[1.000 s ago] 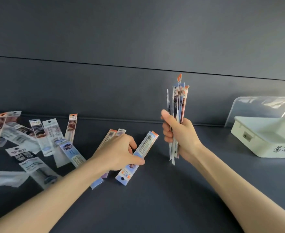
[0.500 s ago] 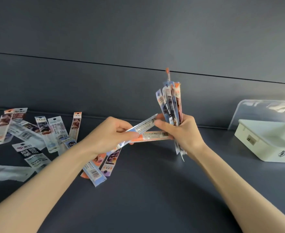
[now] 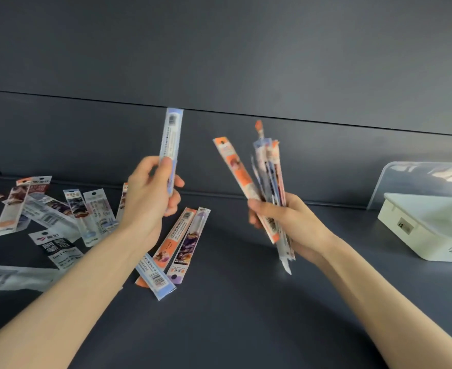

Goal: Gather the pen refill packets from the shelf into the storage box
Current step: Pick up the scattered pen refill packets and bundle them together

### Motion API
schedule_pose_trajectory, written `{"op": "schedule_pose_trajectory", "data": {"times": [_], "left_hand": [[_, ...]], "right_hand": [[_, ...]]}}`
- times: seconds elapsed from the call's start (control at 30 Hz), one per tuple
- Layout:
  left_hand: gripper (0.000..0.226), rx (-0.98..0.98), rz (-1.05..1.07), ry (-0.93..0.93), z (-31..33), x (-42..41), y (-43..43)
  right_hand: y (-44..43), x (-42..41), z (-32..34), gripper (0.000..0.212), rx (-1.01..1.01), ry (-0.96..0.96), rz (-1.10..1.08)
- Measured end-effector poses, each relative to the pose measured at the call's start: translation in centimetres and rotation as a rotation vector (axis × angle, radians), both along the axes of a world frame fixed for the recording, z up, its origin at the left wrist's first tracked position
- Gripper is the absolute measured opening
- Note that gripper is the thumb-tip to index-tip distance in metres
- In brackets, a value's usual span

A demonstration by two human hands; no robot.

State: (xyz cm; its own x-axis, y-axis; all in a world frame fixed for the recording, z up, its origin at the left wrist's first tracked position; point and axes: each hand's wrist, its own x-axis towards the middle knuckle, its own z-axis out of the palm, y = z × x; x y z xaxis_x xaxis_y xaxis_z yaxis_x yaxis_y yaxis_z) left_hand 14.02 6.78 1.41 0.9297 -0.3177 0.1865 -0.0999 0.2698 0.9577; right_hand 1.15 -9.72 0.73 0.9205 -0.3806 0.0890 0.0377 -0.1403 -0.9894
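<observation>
My left hand (image 3: 150, 198) holds one blue refill packet (image 3: 171, 139) upright above the dark shelf (image 3: 233, 302). To its right, my right hand (image 3: 286, 222) grips a bundle of several packets (image 3: 268, 169), with an orange packet (image 3: 235, 169) fanning out to the left. Three packets (image 3: 177, 246) lie on the shelf just below my left hand. Several more packets (image 3: 60, 214) are scattered at the left. The white storage box (image 3: 422, 230) stands open at the far right, its clear lid (image 3: 427, 179) tilted up behind it.
A dark panelled back wall (image 3: 219, 62) rises right behind the shelf. The shelf surface between my forearms and in front of the box is bare dark grey.
My left hand passed an orange packet into the right hand's bundle, then drew back left and up with the blue packet now held upright. The hands have moved apart.
</observation>
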Motion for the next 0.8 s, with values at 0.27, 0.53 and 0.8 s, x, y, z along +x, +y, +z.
{"op": "schedule_pose_trajectory", "data": {"times": [0.27, 0.53, 0.8], "left_hand": [[0.018, 0.383, -0.207, -0.164, -0.5, -1.6, -0.3], [0.003, 0.401, -0.333, -0.226, 0.0, -1.9, 0.2], [0.029, -0.073, -0.418, -0.083, 0.2, -2.8, -0.6]], "right_hand": [[-0.2, -0.1, 0.0, 0.023, 0.161, -0.082, -0.109], [0.4, 0.0, 0.0, 0.021, -0.166, -0.004, -0.048], [1.6, 0.7, -0.1, 0.025, -0.174, 0.017, 0.193]]}}
